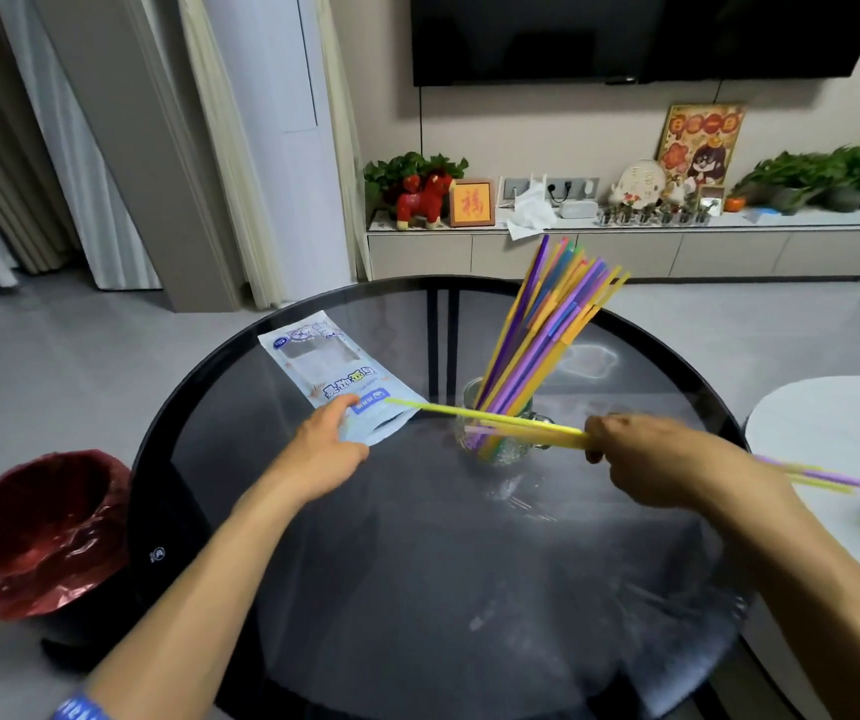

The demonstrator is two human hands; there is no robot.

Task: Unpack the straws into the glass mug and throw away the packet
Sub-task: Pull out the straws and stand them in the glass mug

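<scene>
A glass mug [503, 452] stands near the middle of the round dark glass table [417, 589], with several coloured straws [547, 324] leaning up and right out of it. My right hand [646, 459] is shut on a few straws [495, 419], mostly yellow, held level in front of the mug; their other ends stick out past my wrist at the right. My left hand [331, 449] rests on the near end of the pale blue packet [331, 374], which lies flat on the table left of the mug.
A bin with a red liner [38, 532] stands on the floor to the left of the table. A white table [833, 439] edges in at the right. A TV cabinet with plants and ornaments [625, 246] lines the far wall.
</scene>
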